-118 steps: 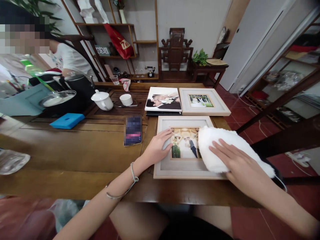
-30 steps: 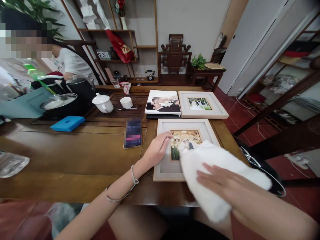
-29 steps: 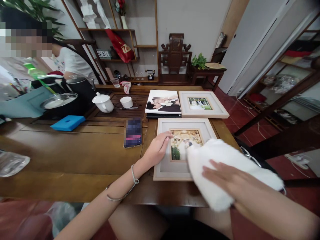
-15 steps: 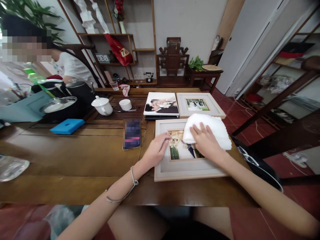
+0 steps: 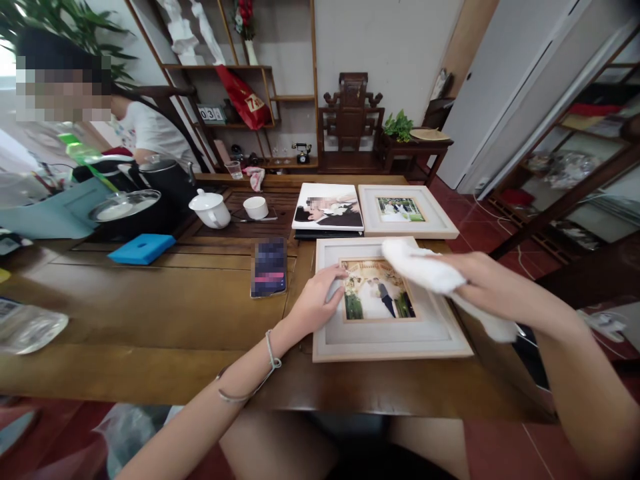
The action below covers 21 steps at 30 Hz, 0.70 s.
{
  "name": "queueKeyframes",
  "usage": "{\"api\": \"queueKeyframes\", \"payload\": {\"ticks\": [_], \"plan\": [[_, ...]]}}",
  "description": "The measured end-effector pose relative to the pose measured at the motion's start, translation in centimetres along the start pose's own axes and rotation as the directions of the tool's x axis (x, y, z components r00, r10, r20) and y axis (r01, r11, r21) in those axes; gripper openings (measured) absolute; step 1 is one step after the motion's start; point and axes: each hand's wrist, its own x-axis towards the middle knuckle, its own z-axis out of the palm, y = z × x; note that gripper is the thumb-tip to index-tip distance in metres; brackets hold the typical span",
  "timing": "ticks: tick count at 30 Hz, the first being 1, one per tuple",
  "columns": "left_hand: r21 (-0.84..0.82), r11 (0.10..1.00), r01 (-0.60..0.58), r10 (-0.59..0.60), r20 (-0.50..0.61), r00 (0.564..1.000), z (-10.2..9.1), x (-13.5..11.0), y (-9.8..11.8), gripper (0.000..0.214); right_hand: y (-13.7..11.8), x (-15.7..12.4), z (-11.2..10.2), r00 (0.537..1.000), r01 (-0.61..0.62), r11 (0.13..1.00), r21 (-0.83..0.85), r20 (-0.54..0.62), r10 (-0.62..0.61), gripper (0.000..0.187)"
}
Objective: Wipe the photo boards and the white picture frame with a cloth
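Note:
A light-wood picture frame (image 5: pixel 380 337) with a wedding photo lies flat on the table in front of me. My left hand (image 5: pixel 320 298) rests on its left side, fingers stretched out over the pale mat and reaching the inner photo border. At the right, my right hand (image 5: pixel 493 283) is closed around a white towel (image 5: pixel 423 267), somewhat blurred. The towel hangs over the frame's upper right corner, and its other end droops past the right side. Part of that corner is hidden behind the towel.
Behind the frame lie a second framed photo (image 5: pixel 440 217) and a photo panel (image 5: pixel 327 210). A phone (image 5: pixel 269 268), a blue box (image 5: pixel 141 249), a lidded white cup (image 5: pixel 210 210) and a small white bowl (image 5: pixel 256 208) stand leftward. A person (image 5: pixel 155 130) sits at the far left.
My right hand has lifted the towel off the photo and moved right, uncovering the picture. My left hand stays in place on the frame.

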Motion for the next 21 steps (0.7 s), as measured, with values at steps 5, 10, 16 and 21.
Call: {"api": "queueKeyframes", "payload": {"ticks": [5, 10, 16, 21], "plan": [[0.019, 1.0, 0.0, 0.0, 0.013, 1.0, 0.0, -0.1, -0.1, 0.024, 2.7, 4.5, 2.6, 0.972, -0.11, 0.977, -0.183, -0.226, 0.067, 0.07], [0.012, 1.0, -0.003, 0.003, 0.003, 1.0, 0.0, 0.1, 0.0, 0.025, 1.0, 5.7, 7.8, 0.987, -0.154, 0.891, -0.427, -0.032, 0.155, 0.077], [0.004, 1.0, 0.0, 0.0, -0.007, 1.0, 0.0, 0.2, 0.1, 0.025, -5.2, 0.5, 8.2, 0.97, 0.03, 0.929, -0.368, 0.234, 0.061, 0.085], [-0.002, 1.0, 0.015, -0.015, 0.001, 1.0, 0.0, 0.1, 0.0, 0.025, -5.8, -7.7, 5.0, 0.951, 0.118, 0.981, -0.156, 0.3, -0.067, 0.098]]}}
